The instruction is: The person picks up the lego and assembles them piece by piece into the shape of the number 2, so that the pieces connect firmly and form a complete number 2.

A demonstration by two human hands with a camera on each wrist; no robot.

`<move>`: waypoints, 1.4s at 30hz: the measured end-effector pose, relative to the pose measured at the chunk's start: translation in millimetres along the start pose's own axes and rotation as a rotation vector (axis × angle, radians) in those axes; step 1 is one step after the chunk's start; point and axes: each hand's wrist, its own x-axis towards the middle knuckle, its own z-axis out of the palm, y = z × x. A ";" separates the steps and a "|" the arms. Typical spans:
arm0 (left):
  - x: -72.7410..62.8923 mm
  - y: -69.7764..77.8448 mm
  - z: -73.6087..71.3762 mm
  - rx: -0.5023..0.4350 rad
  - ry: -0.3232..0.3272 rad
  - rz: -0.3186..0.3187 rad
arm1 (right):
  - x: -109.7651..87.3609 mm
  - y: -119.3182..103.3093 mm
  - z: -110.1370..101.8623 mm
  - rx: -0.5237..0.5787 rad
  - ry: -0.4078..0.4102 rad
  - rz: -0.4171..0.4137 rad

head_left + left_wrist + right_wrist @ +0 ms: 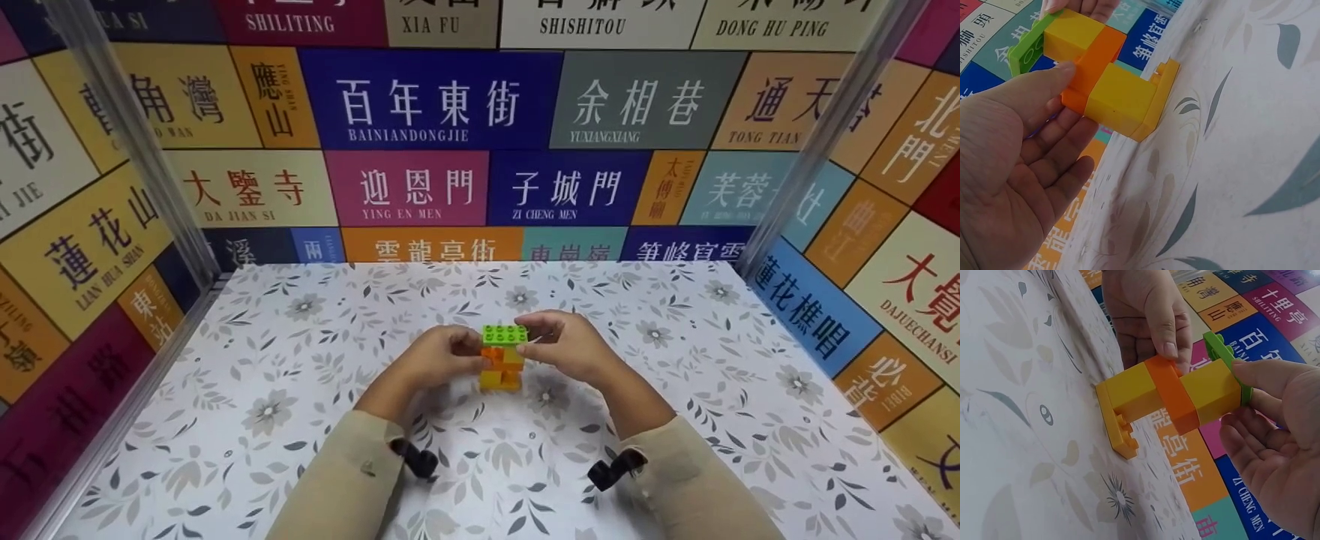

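Observation:
A small tower of toy building bricks stands on the table in front of me. Its base is a flat amber plate (1111,419), with a lower yellow block (1131,390) set toward one end. Across that block lies an orange brick (1172,396), and an upper yellow block (1212,391) sits on it. A bright green studded plate (505,334) tops the tower. My left hand (439,356) holds the orange brick, thumb on one side and fingers behind. From the other side, my right hand (574,349) pinches the green plate between thumb and fingers.
The white table (270,457) is covered with a grey flower and leaf print. Colourful panels (442,97) with large characters rise at the back and both sides. Clear corner posts (817,135) stand at the back. Black straps (416,459) hang at both sleeve cuffs.

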 end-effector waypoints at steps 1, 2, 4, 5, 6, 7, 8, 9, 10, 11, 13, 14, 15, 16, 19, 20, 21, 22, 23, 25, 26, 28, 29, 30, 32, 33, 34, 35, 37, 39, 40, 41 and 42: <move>0.1 -0.7 -0.1 0.003 -0.003 0.014 | -0.1 0.8 0.0 0.007 -0.006 0.000; 0.3 -1.6 -0.3 0.005 -0.008 0.028 | 0.1 1.8 0.1 0.011 -0.013 -0.002; 0.8 -3.5 -1.0 0.003 -0.016 0.043 | 0.7 4.2 0.6 0.014 -0.026 0.002; 1.1 -4.4 -1.3 0.000 -0.020 0.047 | 1.1 5.7 0.9 0.012 -0.033 0.004; 1.5 -5.4 -1.7 -0.005 -0.025 0.050 | 1.4 7.4 1.2 0.009 -0.040 0.008; 1.8 -6.3 -2.1 -0.013 -0.030 0.049 | 2.0 9.3 1.6 0.002 -0.046 0.012; 2.1 -7.2 -2.6 -0.018 -0.033 0.049 | 2.6 11.1 2.1 -0.004 -0.054 0.018; 2.3 -8.0 -3.0 -0.021 -0.036 0.042 | 3.2 13.0 2.5 -0.008 -0.061 0.026; 2.6 -8.8 -3.5 -0.025 -0.040 0.034 | 3.7 14.7 2.9 -0.010 -0.068 0.036; 2.8 -9.7 -3.9 -0.027 -0.044 0.027 | 4.3 16.3 3.2 -0.012 -0.077 0.043; 3.0 -11.3 -4.5 -0.030 -0.052 0.022 | 5.3 19.4 3.4 -0.015 -0.093 0.053; 3.1 -11.9 -4.7 -0.030 -0.056 0.022 | 5.7 20.9 3.4 -0.016 -0.100 0.055; 3.0 -12.4 -4.7 -0.031 -0.060 0.021 | 6.2 22.2 3.5 -0.018 -0.106 0.056; 2.9 -12.8 -4.9 -0.032 -0.063 0.021 | 6.6 23.5 3.4 -0.023 -0.113 0.058; 2.4 -13.2 -5.2 -0.039 -0.075 0.010 | 7.7 27.3 3.3 -0.030 -0.129 0.070; 2.2 -13.1 -5.2 -0.044 -0.078 0.003 | 7.9 28.2 3.4 -0.028 -0.132 0.075; 2.1 -13.2 -5.2 -0.047 -0.081 -0.002 | 8.1 29.0 3.5 -0.024 -0.135 0.082; 2.0 -13.1 -5.2 -0.052 -0.084 -0.008 | 8.1 29.4 3.5 -0.019 -0.136 0.088; 2.0 -13.1 -5.1 -0.053 -0.085 -0.010 | 8.0 29.7 3.6 -0.013 -0.135 0.093; 2.4 -13.4 -4.9 -0.055 -0.086 -0.007 | 7.7 29.7 3.8 0.001 -0.129 0.106; 2.5 -13.5 -4.8 -0.052 -0.084 -0.006 | 7.4 29.5 3.9 0.006 -0.125 0.112; 2.9 -13.8 -4.6 -0.049 -0.076 -0.004 | 7.0 29.0 4.2 0.012 -0.109 0.125; 3.1 -14.3 -4.4 -0.050 -0.072 -0.005 | 6.8 28.8 4.2 0.012 -0.099 0.133; 3.4 -14.6 -4.3 -0.057 -0.067 -0.006 | 6.8 28.5 4.5 0.017 -0.088 0.143; 3.9 -15.0 -3.7 -0.089 -0.055 -0.015 | 7.2 28.2 5.2 0.030 -0.063 0.163; 4.2 -15.2 -3.3 -0.105 -0.049 -0.016 | 7.6 28.2 5.8 0.043 -0.051 0.173; 4.4 -15.4 -3.0 -0.124 -0.043 -0.019 | 8.0 28.1 6.3 0.059 -0.040 0.183; 4.5 -15.4 -2.7 -0.142 -0.038 -0.022 | 8.6 28.1 6.9 0.073 -0.029 0.193; 4.7 -15.1 -2.2 -0.169 -0.027 -0.024 | 9.7 28.2 8.2 0.104 -0.010 0.210; 4.1 -14.0 -2.0 -0.183 -0.017 -0.033 | 10.3 28.6 8.9 0.122 0.003 0.219; 4.0 -13.6 -1.8 -0.188 -0.013 -0.042 | 10.4 28.8 9.2 0.123 0.007 0.221; 4.0 -13.4 -1.4 -0.196 -0.009 -0.049 | 10.6 28.5 9.4 0.117 0.014 0.226; 4.0 -13.2 -1.0 -0.202 -0.006 -0.059 | 10.4 28.1 9.5 0.109 0.018 0.231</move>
